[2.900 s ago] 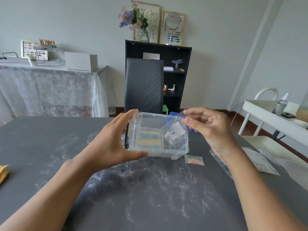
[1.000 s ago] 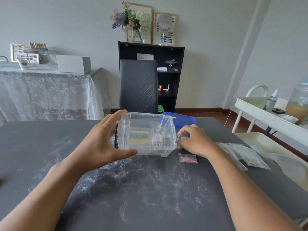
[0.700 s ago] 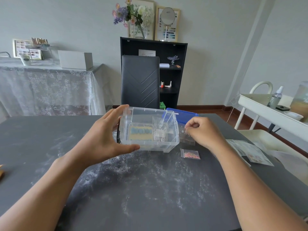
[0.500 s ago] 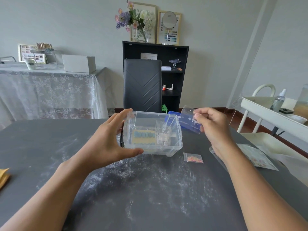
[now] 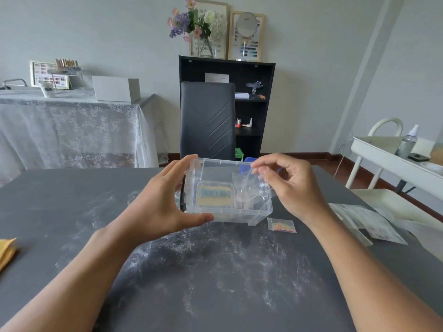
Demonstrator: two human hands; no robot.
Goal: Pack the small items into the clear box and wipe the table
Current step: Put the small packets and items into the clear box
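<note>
Clear box (image 5: 230, 195) on the dark bench (image 5: 215, 271), a little beyond its middle, lid off and top open. Left hand (image 5: 165, 202) around the left end of the box, fingers curled over the far corner, thumb pressed along the near wall. Right hand (image 5: 287, 185) above the right end of the box, thumb and forefinger pinching the top edge of a small clear bag (image 5: 247, 185), other fingers loosely bent. Bag hanging partly inside the box, small pale pieces in it, too blurred to name. Inside the box on the left, a flat yellow card with blue shapes (image 5: 215, 196), lying on the bottom. Blue lid (image 5: 248, 162) just behind the box, mostly hidden by it. Small bag with orange and pink bits (image 5: 281, 225) flat on the bench, just beside the right near corner of the box, not touching it. More clear packets (image 5: 366, 224) farther right on the bench, near its edge. Yellow cloth (image 5: 6, 252) at the left edge of the bench, well apart from the box. White dusty smears on the bench surface in front of the box.
</note>
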